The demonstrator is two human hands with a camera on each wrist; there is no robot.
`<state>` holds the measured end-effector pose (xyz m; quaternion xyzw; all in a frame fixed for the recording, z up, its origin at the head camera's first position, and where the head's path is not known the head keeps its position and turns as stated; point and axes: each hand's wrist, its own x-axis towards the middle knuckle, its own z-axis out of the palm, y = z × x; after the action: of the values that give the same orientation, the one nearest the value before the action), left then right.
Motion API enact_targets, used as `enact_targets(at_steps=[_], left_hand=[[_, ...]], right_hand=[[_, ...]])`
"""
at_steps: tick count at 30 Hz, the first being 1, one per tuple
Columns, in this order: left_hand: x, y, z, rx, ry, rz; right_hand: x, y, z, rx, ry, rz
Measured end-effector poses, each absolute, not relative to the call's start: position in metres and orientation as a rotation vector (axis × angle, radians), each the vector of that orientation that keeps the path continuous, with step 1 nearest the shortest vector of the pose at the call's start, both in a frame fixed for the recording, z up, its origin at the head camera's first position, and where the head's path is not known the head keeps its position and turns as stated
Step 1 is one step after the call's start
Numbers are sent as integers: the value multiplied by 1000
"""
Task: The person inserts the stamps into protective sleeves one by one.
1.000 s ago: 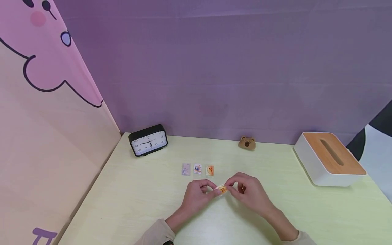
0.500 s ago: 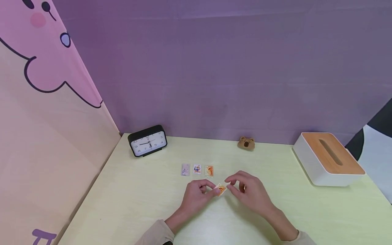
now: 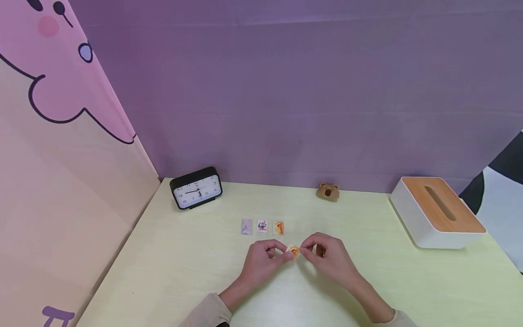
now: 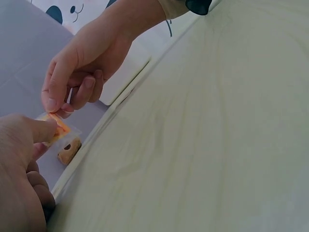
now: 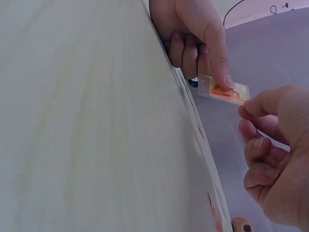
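Observation:
A small orange-and-yellow stamp [image 3: 293, 249] in a clear plastic sleeve [image 5: 204, 85] is held up over the table between both hands. My left hand [image 3: 263, 259] pinches it, thumb lying across its printed face in the right wrist view. Thumb and forefinger of my right hand [image 3: 330, 258] pinch the sleeve's near corner, the other fingers curled beneath. Beyond the hands, a row of small pieces lies flat: a pale purple one [image 3: 247, 226], a white one with a blue and red picture [image 3: 262, 225], and an orange one [image 3: 278, 228] like the stamp in hand.
A black alarm clock [image 3: 196, 188] stands at the table's back left. Against the purple backdrop sits a small brown bear-head figure [image 3: 328, 191]. At the right is a white tissue box [image 3: 439, 213] with a wooden lid. The pale table [image 3: 163, 263] meets a side wall on the left.
Half a second ago my right fingertips were parted beside the sleeve; now they pinch its corner again, a little further left. My left hand keeps its hold on the stamp.

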<state>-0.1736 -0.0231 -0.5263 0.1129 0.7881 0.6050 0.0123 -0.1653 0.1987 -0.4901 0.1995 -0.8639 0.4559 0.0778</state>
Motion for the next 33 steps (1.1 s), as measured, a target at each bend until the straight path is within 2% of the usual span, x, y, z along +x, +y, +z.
enact_targets(at_steps=[15,26,33], left_hand=[[-176,-29,-520,443,2431,1820],[-185,-24,-518,602,2506,1683],[-197,-13,-514,469,2596,1641]], right_hand=[[-161,204,-484,504,-2633,1370],[-159,217,-482,485,-2644,1331],[-158,238,-482,410,-2710,1288]])
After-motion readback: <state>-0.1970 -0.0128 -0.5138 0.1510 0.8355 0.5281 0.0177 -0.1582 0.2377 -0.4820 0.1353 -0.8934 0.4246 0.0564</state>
